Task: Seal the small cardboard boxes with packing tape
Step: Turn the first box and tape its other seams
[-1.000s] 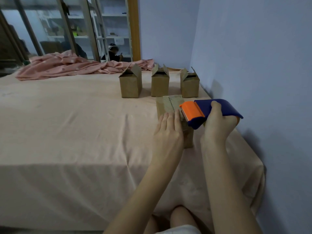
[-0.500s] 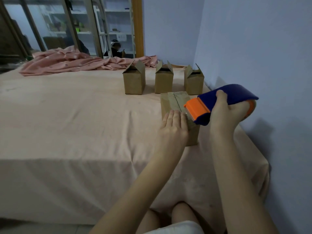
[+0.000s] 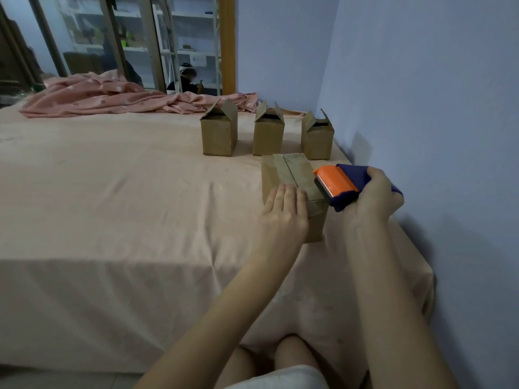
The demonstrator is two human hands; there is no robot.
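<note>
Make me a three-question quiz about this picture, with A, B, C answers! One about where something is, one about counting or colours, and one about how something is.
1. Where is the tape dispenser?
A. In the right hand
B. On the floor
C. On the pink blanket

2. How many boxes stand in the back row with flaps up?
A. One
B. Three
C. Five

3. How is the left hand?
A. Curled into a fist
B. Flat on the near box
C. Hanging off the table

Answers:
1 A, the right hand's fingers wrap the blue body.
2 B, the left open box, the middle open box and the right open box stand behind.
3 B, its straight fingers lie on the box top.
</note>
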